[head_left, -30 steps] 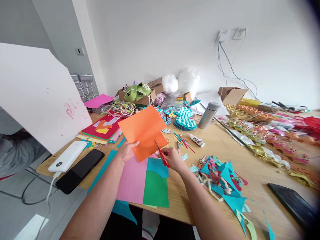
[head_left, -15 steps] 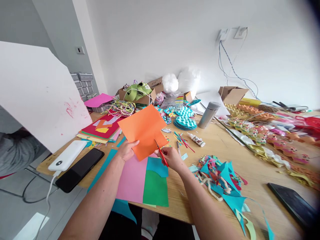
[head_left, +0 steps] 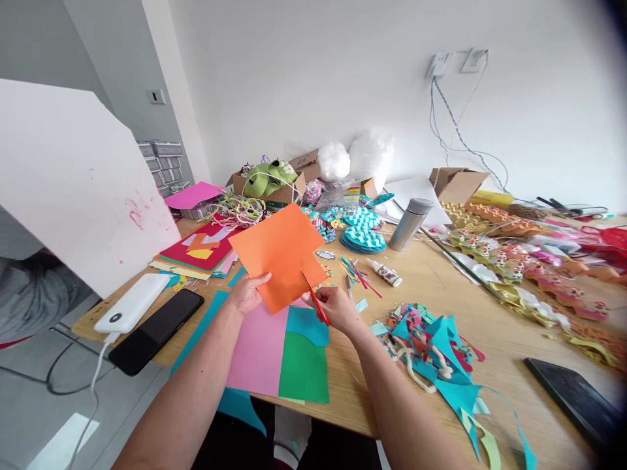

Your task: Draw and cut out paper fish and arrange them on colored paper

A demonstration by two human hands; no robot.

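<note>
Cutting into the orange sheet (head_left: 277,251) looks to be the step in hand; a clean line calls for steady paper and blades kept on course. The left hand (head_left: 249,295) pinches its lower left edge, thumb on top, holding it tilted above the pink sheet (head_left: 257,349) and green sheet (head_left: 306,372) on the table (head_left: 350,398). The right hand (head_left: 336,308) is closed round the red-handled scissors (head_left: 319,305), blades at the sheet's right part; their opening I can't make out.
</note>
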